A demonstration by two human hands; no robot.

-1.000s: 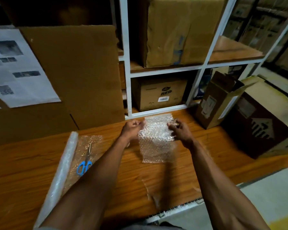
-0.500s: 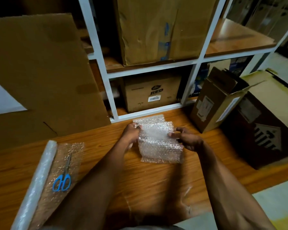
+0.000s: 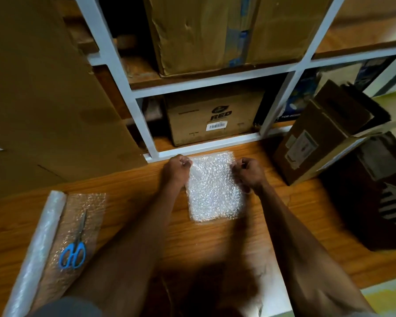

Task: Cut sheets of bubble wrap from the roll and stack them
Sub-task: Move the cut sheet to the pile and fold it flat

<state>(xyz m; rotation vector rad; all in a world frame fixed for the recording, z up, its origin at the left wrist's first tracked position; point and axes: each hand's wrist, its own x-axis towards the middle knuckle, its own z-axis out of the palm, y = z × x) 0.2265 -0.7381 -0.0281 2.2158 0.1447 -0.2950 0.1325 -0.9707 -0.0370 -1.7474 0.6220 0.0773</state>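
Note:
A cut bubble wrap sheet (image 3: 214, 188) lies on the wooden table (image 3: 215, 243), near the white shelf frame. My left hand (image 3: 176, 171) pinches its far left corner, and my right hand (image 3: 249, 172) pinches its far right edge. At the table's left lies the bubble wrap roll (image 3: 36, 250), with a loose length of wrap (image 3: 78, 227) spread out beside it. Blue-handled scissors (image 3: 74, 244) rest on that loose length.
A white shelf frame (image 3: 206, 146) with cardboard boxes (image 3: 213, 117) stands just behind the sheet. A large cardboard panel (image 3: 46, 99) leans at the back left. Open cartons (image 3: 325, 131) sit on the table's right. A thin clear film (image 3: 258, 277) lies near the front edge.
The sheet was held up and bent between both hands; now it lies flat on the table, closer to the shelf. The camera has tilted down and moved nearer.

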